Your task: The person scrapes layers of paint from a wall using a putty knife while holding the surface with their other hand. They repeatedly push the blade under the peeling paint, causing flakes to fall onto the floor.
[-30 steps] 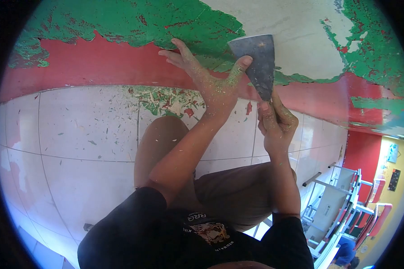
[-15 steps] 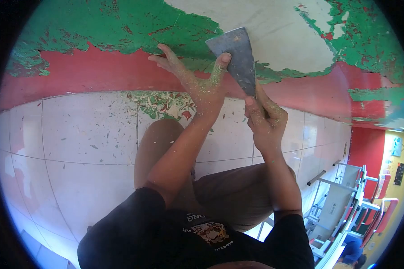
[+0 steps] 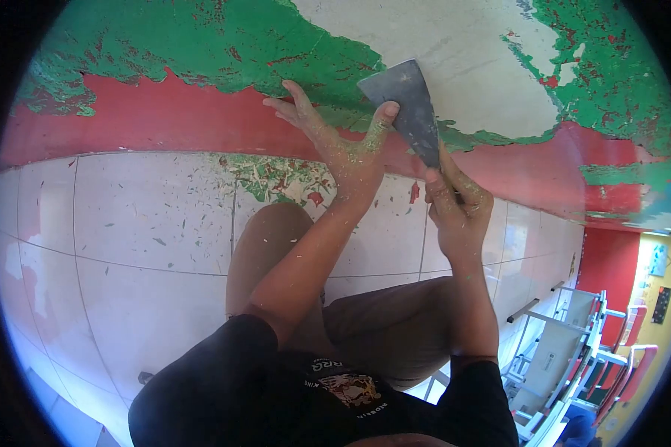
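Note:
My right hand (image 3: 458, 201) is wrapped round the handle end of a grey metal scraper (image 3: 410, 104), whose wide blade points up and left toward the wall. My left hand (image 3: 343, 149) has its fingers spread, dusted with green flecks; its thumb tip rests at the blade's lower left edge. Behind both, the wall shows peeling green paint (image 3: 224, 52), a bare whitish patch (image 3: 470, 67) and a red band (image 3: 171, 119) below.
A pile of paint chips (image 3: 276, 179) lies on the white tiled floor (image 3: 156, 223) by the wall's foot. My bent legs are beneath my arms. Folded metal-framed furniture (image 3: 559, 350) stands at the lower right, with part of another person (image 3: 576, 428) near it.
Both hands and the scraper appear slightly further right and lower in view, along with the wall. A red chip on the floor now shows between my arms.

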`<action>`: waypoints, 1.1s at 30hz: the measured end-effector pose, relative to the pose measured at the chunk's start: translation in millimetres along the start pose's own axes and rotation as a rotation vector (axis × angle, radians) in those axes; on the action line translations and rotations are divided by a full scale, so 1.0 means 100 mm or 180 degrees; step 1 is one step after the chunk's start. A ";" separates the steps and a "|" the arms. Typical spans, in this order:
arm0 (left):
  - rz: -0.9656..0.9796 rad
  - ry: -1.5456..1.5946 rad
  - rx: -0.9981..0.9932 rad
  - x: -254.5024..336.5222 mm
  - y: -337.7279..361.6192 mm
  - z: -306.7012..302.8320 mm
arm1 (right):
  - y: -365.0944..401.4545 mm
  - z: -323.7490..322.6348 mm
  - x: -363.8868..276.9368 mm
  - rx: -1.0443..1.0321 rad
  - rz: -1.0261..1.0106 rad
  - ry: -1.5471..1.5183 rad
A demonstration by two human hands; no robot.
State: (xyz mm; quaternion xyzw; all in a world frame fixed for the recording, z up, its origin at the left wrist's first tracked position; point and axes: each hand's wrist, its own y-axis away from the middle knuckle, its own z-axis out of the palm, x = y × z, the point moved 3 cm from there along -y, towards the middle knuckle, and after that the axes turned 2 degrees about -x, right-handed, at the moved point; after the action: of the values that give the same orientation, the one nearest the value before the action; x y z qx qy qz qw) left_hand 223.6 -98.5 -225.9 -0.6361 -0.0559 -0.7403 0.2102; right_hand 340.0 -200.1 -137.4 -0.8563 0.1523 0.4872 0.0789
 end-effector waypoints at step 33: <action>0.0115 -0.0333 -0.0093 -0.13 -0.03 0.03 | 0.05 -0.20 -0.08 0.0138 -0.0185 0.0315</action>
State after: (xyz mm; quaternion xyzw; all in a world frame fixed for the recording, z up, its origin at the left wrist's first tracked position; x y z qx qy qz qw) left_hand 226.6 -91.9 -237.1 -0.6778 -0.0444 -0.7029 0.2110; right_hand 350.8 -209.5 -119.7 -0.8815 0.1415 0.4383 0.1039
